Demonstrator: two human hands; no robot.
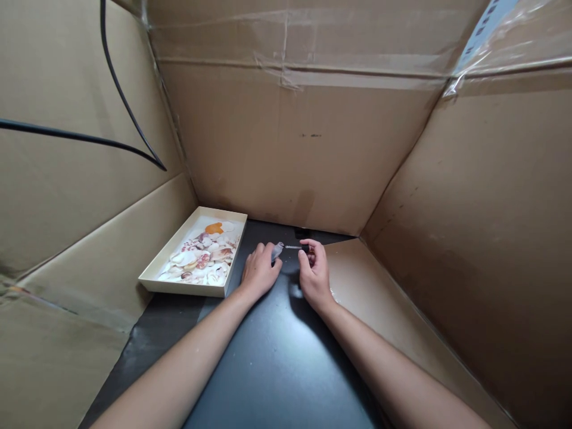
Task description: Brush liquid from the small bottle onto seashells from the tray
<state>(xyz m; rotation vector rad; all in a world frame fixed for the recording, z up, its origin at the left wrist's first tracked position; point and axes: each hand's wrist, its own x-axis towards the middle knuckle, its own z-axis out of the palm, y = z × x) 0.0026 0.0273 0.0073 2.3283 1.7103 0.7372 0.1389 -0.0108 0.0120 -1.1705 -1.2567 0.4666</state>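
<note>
Head view: left hand (pixel 260 268), fingers curled, gripped a small bottle (pixel 277 250) over the dark table (pixel 268 357), right of the shell tray (pixel 187 289); right hand (pixel 315 271), half closed, pinched a dark cap (pixel 305 248), its thin rod (pixel 292 247) ending just beside the bottle's mouth. Keeping bottle still, rod in line seemed best.

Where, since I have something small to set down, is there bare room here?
The widest bare patch is the dark tabletop between the left forearm and right forearm. The cardboard beyond the right forearm also looks bare. Crowded: the tray of shells, and where the left hand holds a small bottle beside the right hand and its thin stick.
</note>
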